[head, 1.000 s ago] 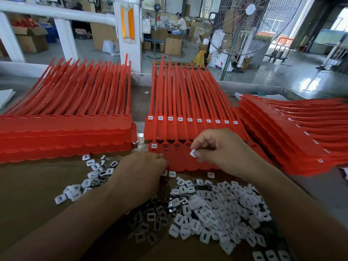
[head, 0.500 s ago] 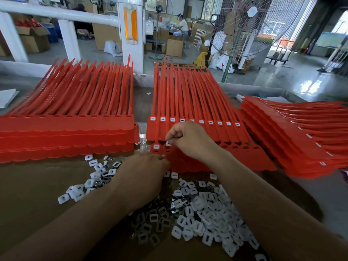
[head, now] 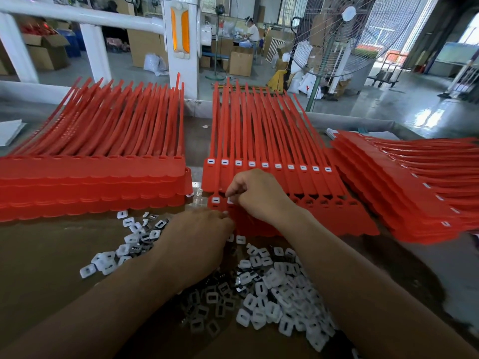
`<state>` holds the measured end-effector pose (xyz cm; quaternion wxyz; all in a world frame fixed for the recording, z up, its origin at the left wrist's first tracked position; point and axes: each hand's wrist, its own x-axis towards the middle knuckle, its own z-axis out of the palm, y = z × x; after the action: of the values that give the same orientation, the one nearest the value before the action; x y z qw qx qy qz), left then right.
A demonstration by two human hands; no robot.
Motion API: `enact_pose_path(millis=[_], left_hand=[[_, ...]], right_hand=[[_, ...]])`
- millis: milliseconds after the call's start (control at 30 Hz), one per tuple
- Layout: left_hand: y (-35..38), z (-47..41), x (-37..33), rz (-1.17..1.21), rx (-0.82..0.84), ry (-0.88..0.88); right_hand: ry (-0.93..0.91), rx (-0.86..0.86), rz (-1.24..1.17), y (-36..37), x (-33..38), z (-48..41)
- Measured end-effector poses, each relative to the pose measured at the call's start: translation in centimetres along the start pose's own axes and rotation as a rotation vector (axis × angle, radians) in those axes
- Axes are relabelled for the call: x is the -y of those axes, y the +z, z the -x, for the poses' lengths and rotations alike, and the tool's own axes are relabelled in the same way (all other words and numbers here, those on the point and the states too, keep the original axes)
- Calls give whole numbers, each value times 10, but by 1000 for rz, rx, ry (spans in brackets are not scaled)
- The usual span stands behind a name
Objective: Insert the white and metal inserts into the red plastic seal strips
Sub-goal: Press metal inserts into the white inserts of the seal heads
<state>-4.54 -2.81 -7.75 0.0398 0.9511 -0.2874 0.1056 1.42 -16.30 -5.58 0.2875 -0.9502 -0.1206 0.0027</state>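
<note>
Tabletop (head: 51, 255): insert (head: 230, 201) under right fingers (head: 236, 189)

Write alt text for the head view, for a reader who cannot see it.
A person's right hand pinches a white insert at the second socket in the near row of red seal strips. The left hand lies at that row's edge, over a pile of loose inserts on the table.

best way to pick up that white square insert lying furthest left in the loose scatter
Pinch the white square plastic insert across its two outer edges, coming from above and from its left. It lies flat on the brown tabletop with its slot facing up, and other inserts crowd its right side only.
</note>
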Motion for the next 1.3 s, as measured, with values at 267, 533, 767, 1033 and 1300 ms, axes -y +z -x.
enact_pose_path(millis=[267, 533, 767, 1033, 1300], left_hand=[[-2, -1, -1, 1, 8, -1], [0, -2, -1, 0, 6, -6], [1, -2, -1, -9, 20, -5], [-5, -4, -3, -8, 30, -5], [-7, -5, -4, -21, 49, -17]], right_hand=[[102, -14, -50, -4, 1, -3], [300, 107, 100, -3, 4, -29], [299, 78, 77, -1, 0, -31], [92, 93, -67, -17, 3, -1], [-25, 52, -136, -59, -22, 59]])
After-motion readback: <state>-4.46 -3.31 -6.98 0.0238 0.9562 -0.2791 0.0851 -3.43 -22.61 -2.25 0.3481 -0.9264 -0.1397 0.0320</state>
